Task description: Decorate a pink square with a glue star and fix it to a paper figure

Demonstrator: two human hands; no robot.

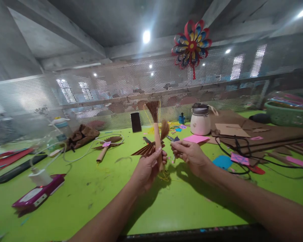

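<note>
Pleats [154, 112] are on the tube [156, 133], thread [164, 175] loose below. Left grip [148, 168] clamps it; alongside, right grip [192, 155] pinches together, contents unclear.

The left hand [146, 168] partly hides the tan tube [157, 136].

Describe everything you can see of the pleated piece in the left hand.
The pleated piece looks like paper: a light-brown tube with darker folded fans at its top and sides. It is held nearly upright above the green table, the left hand gripping the tube's lower part. Yellow thread shows beside the top fan and near the lower end.
</note>
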